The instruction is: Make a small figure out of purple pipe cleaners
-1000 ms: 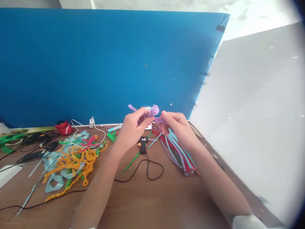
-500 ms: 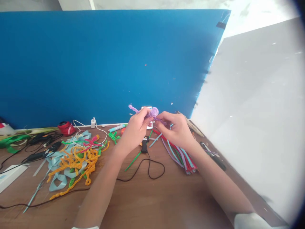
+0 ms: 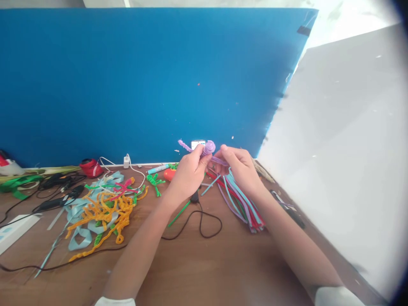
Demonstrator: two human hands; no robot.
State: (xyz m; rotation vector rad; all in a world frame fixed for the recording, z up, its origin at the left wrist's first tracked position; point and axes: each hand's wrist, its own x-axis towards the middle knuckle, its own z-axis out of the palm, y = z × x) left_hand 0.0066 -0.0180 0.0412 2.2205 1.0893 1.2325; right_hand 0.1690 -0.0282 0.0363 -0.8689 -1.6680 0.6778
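My left hand [image 3: 190,172] is closed, pinching a purple pipe-cleaner shape with a round coiled head [image 3: 209,147]. A fuzzy twisted purple end [image 3: 185,145] sticks out to the upper left, past my knuckles. From below the coil, a purple pipe-cleaner strand [image 3: 219,160] runs across to my right hand [image 3: 240,168]. Curled fingers of that hand hold the strand, while one fingertip is raised off it. Both hands are above the table, near the blue panel. Partly covered by my left hand is a phone [image 3: 198,145] with a lit screen.
A bundle of coloured pipe cleaners [image 3: 244,208] lies under my right hand. A black glue gun [image 3: 195,196], mostly hidden, trails a cord. Orange pipe cleaners [image 3: 105,212] and light-blue ribbon [image 3: 79,240] are heaped left. The blue panel [image 3: 143,85] borders the table's back.
My right hand has opened its pinch somewhat, lifting one fingertip off the strand. My left hand keeps hold of the coiled purple shape. The view has shifted slightly.
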